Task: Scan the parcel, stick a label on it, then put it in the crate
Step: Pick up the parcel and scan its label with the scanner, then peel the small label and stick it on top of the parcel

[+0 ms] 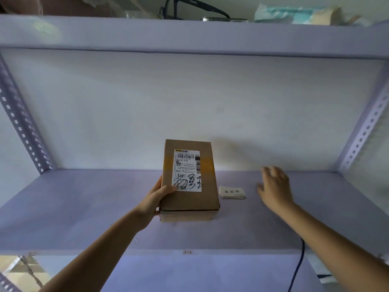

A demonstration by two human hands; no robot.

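Note:
A brown cardboard parcel (190, 199) with a white shipping label and black handwriting on its top stands tilted over the middle of the shelf board (84, 207). My left hand (155, 199) grips its left edge, thumb on the label. To the right of the parcel lies a small stack of white printed labels (232, 192) on the board. My right hand (274, 188) hovers just right of that stack, fingers spread, holding nothing. No scanner and no crate are in view.
The grey metal shelf has perforated uprights at the left (23, 131) and right (362, 138). The upper shelf (189, 36) carries dark glasses and crumpled packaging. A dark cable (299, 264) hangs below my right forearm. Cardboard shows at the lower left.

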